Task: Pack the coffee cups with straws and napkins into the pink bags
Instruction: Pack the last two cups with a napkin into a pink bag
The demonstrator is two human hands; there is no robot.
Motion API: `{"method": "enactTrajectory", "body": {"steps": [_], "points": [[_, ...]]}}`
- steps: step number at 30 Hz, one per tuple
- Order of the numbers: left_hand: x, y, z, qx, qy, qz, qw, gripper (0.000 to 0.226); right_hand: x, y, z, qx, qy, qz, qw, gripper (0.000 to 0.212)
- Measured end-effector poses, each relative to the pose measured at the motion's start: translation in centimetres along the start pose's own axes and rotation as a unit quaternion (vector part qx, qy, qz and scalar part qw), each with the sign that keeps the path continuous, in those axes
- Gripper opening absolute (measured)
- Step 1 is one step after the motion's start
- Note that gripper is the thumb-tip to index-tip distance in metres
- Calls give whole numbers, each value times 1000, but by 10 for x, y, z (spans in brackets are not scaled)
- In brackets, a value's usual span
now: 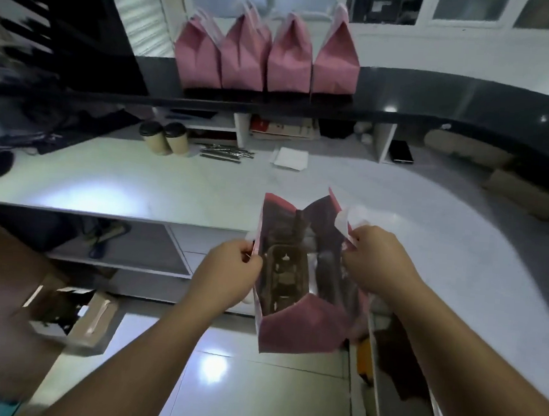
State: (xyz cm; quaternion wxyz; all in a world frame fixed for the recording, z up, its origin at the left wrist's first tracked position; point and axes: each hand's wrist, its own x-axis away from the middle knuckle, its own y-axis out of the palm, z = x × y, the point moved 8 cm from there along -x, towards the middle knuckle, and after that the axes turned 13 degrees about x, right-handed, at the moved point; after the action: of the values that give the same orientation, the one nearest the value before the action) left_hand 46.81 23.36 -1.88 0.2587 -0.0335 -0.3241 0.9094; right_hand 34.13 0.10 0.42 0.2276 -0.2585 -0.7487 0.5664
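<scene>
Head: both hands (301, 262) pinch pink bag (302, 334) open.

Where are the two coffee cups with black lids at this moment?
In the head view, the two coffee cups stand side by side at the far left of the white counter, just left of the straws and below the shelf with four pink bags.

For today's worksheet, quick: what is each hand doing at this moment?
Left hand: closed, pinching the left rim of the open pink bag.
Right hand: closed, gripping the bag's right rim.

Café counter (472, 92), packed pink bags (265, 56)
</scene>
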Motion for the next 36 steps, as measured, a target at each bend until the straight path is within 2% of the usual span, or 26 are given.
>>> {"method": "enactTrajectory", "body": {"steps": [5, 9, 15, 21, 24, 26, 30, 34, 36], "points": [[-44, -41, -28, -4, -33, 48, 998, 30, -58, 9, -62, 6, -53, -17, 998, 9], [-98, -82, -47, -9, -32, 73, 997, 31, -109, 16, -111, 6, -62, -13, 998, 11], [-196, -132, -61, -12, -6, 47, 999, 31, -182, 22, -172, 17, -34, 4, 999, 21], [-276, -160, -74, -24, 12, 29, 999, 32, -232, 36, -209, 4, 9, 14, 1000, 26], [-309, -167, -79, -32, 12, 34, 999, 34, -256, 43, -225, -2, 14, 7, 1000, 18], [-328, -169, -82, -43, 12, 34, 998, 34, -272, 48, -233, 5, 14, -1, 1000, 13], [-361, -174, -86, -62, 7, 41, 997, 36, -306, 55, -242, -3, 11, -7, 1000, 17], [-389, -180, -86, -71, -4, 52, 996, 37, -338, 60, -252, -25, -11, -20, 999, 4], [-401, -181, -88, -71, -15, 56, 996, 37, -350, 63, -256, -38, -25, -33, 998, 5]]}}
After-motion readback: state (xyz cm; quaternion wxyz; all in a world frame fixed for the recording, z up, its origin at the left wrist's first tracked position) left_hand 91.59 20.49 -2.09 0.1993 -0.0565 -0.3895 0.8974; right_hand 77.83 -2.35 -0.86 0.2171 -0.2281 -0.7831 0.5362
